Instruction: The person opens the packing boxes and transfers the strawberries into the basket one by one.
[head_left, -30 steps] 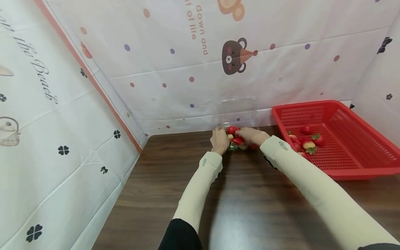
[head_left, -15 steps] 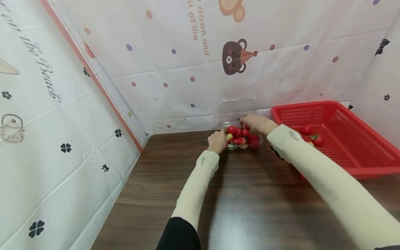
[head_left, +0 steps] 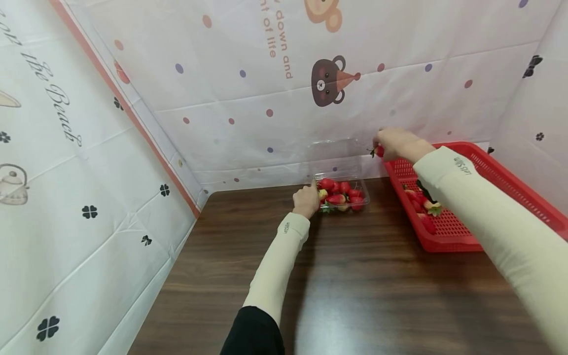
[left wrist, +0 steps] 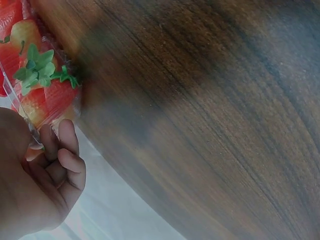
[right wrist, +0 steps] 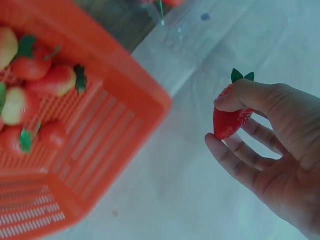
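A strawberry point(right wrist: 231, 119) with green leaves is pinched between the thumb and fingers of my right hand point(head_left: 399, 143), raised above the back left corner of the red basket point(head_left: 430, 244). My left hand point(head_left: 306, 201) grips the left rim of a clear plastic box point(head_left: 366, 195); in the left wrist view, its fingers point(left wrist: 72, 167) curl at the box's edge. Several strawberries point(head_left: 336, 199) fill this box, whose clear lid stands raised against the back cloth. More strawberries point(right wrist: 50, 80) lie in the basket, partly hidden by my right sleeve in the head view.
The dark wooden table point(head_left: 355, 276) spreads in front of the box and basket. Printed white cloth point(head_left: 248, 148) hangs behind the table and along both sides. The basket stands close to the back cloth at the right.
From inside the box, my right hand has lifted a strawberry and carried it up and right toward the basket. The left hand has stayed at the box's left edge.
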{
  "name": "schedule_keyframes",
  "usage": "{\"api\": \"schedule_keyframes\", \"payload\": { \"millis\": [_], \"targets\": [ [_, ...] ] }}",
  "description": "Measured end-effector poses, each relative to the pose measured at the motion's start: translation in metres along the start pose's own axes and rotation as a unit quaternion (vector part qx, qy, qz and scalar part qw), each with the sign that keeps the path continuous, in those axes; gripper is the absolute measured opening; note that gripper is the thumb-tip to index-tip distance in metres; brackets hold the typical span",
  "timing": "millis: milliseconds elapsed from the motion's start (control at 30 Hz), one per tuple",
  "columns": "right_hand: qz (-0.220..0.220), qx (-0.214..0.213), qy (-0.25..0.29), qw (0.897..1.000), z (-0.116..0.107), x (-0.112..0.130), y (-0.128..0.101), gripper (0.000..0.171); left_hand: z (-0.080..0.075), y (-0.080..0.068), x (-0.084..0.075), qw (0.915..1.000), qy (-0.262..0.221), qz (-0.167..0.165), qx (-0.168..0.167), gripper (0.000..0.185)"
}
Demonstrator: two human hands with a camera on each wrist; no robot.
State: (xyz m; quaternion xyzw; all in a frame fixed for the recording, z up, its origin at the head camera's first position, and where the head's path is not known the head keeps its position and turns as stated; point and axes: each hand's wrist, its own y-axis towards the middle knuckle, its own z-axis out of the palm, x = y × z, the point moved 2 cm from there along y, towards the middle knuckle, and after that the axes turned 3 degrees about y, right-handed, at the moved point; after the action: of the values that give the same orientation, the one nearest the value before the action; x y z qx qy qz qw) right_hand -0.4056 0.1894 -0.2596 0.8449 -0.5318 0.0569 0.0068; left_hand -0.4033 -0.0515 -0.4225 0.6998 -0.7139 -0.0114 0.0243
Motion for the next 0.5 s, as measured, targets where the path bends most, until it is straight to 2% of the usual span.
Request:
{"api": "schedule_keyframes", "payload": {
  "millis": [233, 333, 500],
  "targets": [
    [0.030, -0.005, 0.005, 1.000, -0.016, -0.022, -0.008, 0.028, -0.002, 0.001, -0.001, 0.9997, 0.014, -0.004, -0.018, 0.044],
    [0.038, -0.009, 0.017, 0.999, -0.020, -0.032, -0.014, 0.024, -0.002, 0.001, -0.001, 0.9998, 0.011, -0.004, -0.016, 0.044],
    [0.049, -0.004, 0.019, 0.999, -0.021, -0.049, -0.026, 0.030, -0.004, -0.002, -0.004, 0.9999, 0.006, -0.002, -0.010, 0.045]
  ]
}}
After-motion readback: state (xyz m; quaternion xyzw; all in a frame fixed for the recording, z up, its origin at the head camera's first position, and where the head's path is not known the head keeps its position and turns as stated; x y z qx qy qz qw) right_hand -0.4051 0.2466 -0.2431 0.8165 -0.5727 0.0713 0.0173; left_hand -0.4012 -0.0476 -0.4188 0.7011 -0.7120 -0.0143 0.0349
